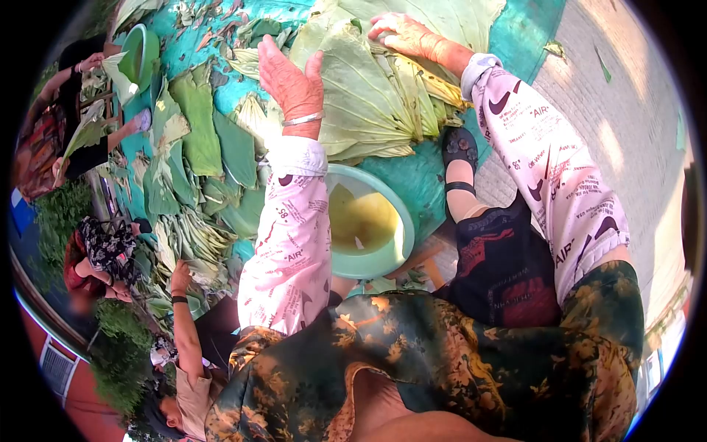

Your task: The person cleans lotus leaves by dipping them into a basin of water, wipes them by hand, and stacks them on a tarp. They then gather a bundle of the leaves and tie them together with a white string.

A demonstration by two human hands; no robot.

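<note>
My left hand (292,82) is raised with its fingers stretched out and the thumb apart, holding nothing. It is just left of a stack of large, pale green leaves (355,92) with fanning veins. My right hand (405,34) rests on the upper part of that stack, fingers extended and slightly bent over the leaf surface. Yellowed leaf edges (434,82) stick out below my right wrist. Close to my left forearm stands a light green basin (405,243) holding yellowish liquid. Printed pink sleeves cover both my forearms.
A teal sheet (427,166) lies under the leaves, with more green leaves (195,121) and scraps at left. Another green basin (149,55) is at upper left. Several people sit along the left; one person's hand (180,278) touches a leaf pile (188,239). Concrete paving (589,88) lies at right.
</note>
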